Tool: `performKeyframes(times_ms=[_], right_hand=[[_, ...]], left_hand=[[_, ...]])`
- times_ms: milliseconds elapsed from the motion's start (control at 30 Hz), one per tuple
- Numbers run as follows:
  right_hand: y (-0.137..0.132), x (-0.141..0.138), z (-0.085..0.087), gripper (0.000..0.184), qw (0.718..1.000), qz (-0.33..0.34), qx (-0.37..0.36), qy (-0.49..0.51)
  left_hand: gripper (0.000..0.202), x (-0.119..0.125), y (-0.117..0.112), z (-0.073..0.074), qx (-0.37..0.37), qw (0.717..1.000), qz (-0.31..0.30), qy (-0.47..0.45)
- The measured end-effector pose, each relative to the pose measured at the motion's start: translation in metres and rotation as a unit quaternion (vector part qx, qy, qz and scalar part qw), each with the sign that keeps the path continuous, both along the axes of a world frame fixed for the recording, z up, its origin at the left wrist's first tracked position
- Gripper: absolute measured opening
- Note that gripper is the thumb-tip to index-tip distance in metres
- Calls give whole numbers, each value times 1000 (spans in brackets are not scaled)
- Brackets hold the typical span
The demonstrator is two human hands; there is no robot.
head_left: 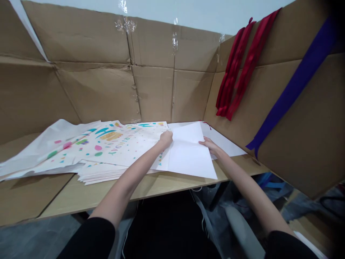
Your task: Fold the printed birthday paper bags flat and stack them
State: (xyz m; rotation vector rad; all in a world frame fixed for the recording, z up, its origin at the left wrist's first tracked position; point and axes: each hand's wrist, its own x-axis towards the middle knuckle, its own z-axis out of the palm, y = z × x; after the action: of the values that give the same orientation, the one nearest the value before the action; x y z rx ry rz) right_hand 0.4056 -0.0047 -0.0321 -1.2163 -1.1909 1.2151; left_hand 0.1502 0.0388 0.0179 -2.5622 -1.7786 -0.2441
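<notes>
A plain white sheet (190,154) with a crease across it lies over the right end of the printed sheets, its near corner reaching past the table's front edge. My left hand (166,137) is closed at its left edge, where it meets a printed "Birthday" sheet (129,144); the fingertips are partly hidden. At the right edge, my right hand (210,144) grips the white sheet between thumb and fingers. Another white sheet (229,145) lies flat beneath and to the right. Printed sheets with coloured balloons and flags are stacked at left, the outermost one rumpled.
Cardboard panels (153,90) wall the table (151,185) at the back and right. Red ribbons (246,68) and a purple ribbon (293,86) hang on the right panel. A thin red cord (206,123) lies at the back corner. Clear plastic is on the floor.
</notes>
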Motion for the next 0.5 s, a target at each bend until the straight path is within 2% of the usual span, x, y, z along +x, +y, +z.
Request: performKeyframes(times_ms=[200, 367, 500], right_hand=[[2, 19, -5, 42, 1000, -1, -25, 0], [2, -12, -8, 45, 999, 14, -11, 28], [2, -41, -8, 39, 998, 29, 4, 53]], left_hand=[[32, -2, -2, -1, 21, 999, -27, -5], [32, 13, -9, -3, 27, 998, -49, -22], [32, 20, -13, -1, 28, 998, -47, -31]])
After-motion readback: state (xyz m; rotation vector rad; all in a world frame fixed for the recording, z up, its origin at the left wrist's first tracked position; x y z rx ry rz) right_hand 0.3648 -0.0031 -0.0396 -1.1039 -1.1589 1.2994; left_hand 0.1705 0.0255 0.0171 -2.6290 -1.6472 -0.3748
